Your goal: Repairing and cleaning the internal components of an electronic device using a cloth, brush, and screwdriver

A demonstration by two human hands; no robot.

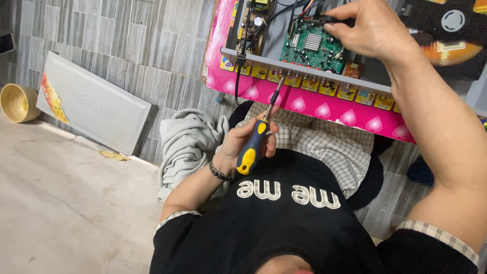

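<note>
My left hand (238, 144) grips a screwdriver (252, 148) with a blue and yellow handle. Its shaft points up at the front edge of an open grey metal chassis (284, 65). The chassis lies on a pink table (314, 109) patterned with hearts. My right hand (373, 30) reaches over the chassis and pinches a black cable (336, 20) at the top corner of a green circuit board (309, 48). A second, brownish board (252, 25) with a black wire lies to the left of the green one.
A grey cloth (185, 144) is bunched beside my lap. A white flat panel (96, 106) leans against the grey tiled wall, with a yellow bowl (18, 103) beside it on the concrete floor. A black device with a round part (449, 25) sits at the top right.
</note>
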